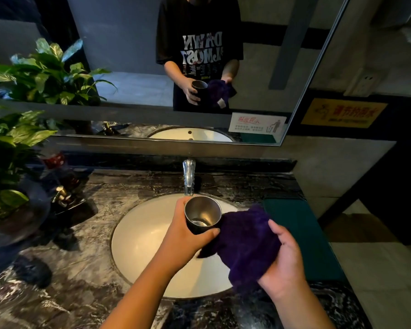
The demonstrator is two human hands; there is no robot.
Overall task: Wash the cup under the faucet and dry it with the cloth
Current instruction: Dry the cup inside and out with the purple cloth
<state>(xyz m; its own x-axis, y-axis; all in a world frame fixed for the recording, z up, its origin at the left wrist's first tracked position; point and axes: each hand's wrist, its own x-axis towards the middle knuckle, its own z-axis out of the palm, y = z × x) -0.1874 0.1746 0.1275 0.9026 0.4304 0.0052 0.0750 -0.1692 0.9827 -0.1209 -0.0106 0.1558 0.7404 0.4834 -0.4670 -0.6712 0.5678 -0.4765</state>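
My left hand [188, 236] grips a dark metal cup [202, 216] with a shiny inside, held upright over the white sink basin [140, 243], just in front of the chrome faucet [189, 176]. No water runs from the faucet. My right hand [285, 262] clutches a purple fluffy cloth [244, 243], which presses against the cup's right side. The cloth hangs over the basin's right edge. The mirror above reflects both hands, the cup and the cloth.
A dark marble counter [69, 269] surrounds the basin. Potted green plants [14, 148] and a soap dispenser with a brass pump [62, 193] stand at the left. A dark green mat [301, 233] lies on the counter at the right. The wall mirror [128, 67] rises behind the faucet.
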